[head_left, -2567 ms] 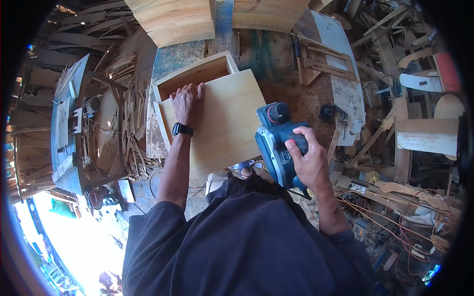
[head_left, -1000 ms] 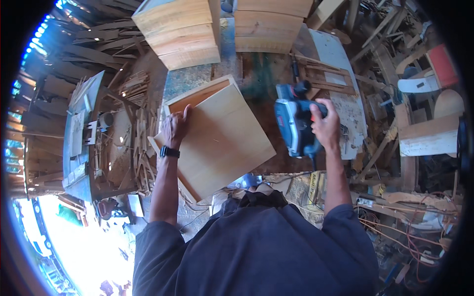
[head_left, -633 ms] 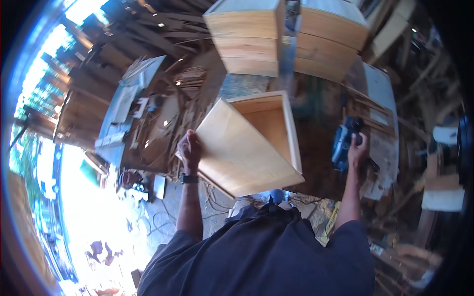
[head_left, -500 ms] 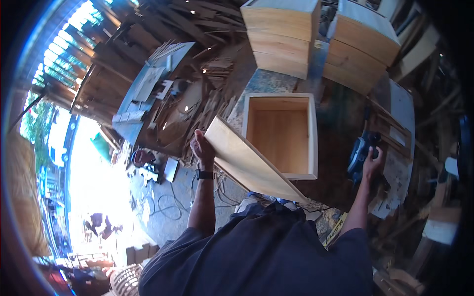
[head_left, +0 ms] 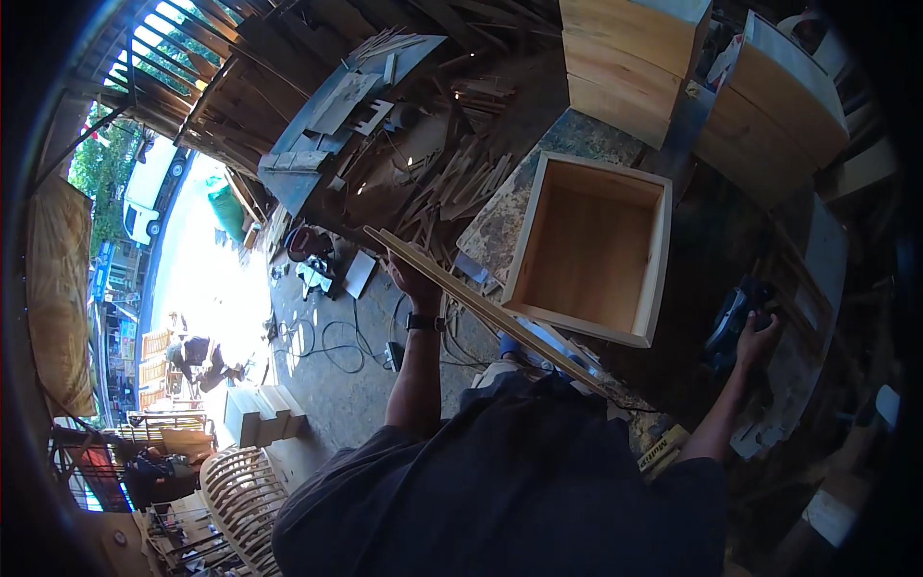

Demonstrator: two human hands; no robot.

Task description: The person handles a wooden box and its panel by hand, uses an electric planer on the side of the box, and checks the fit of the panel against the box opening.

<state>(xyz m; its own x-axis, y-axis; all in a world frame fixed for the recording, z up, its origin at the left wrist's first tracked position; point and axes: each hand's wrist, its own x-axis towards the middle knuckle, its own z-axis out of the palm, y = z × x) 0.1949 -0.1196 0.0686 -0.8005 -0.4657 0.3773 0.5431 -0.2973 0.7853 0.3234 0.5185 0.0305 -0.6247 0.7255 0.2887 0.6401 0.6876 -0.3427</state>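
My left hand (head_left: 415,282) is closed around the upper left end of a flat, pale wooden panel (head_left: 495,313). The panel slants down to the right in front of my body and shows mostly its narrow edge. Beyond it lies an open-topped wooden box (head_left: 660,260), its hollow inside facing up. Over on the right, my right hand (head_left: 758,338) grips a dark handheld power tool (head_left: 733,315), whose exact kind I cannot make out. The tool is at the left edge of a pale board, apart from the box.
Stacked wooden boxes (head_left: 623,72) stand behind the open box, with another stack (head_left: 769,120) to their right. Scrap wood (head_left: 461,192) litters the far left. Cables (head_left: 332,346) loop across the floor. A slatted wooden piece (head_left: 245,495) stands at the lower left.
My left hand has tipped the panel from its broad face to nearly edge-on. The view has swung, shifting the surroundings rightward. My right hand keeps its grip on the power tool.
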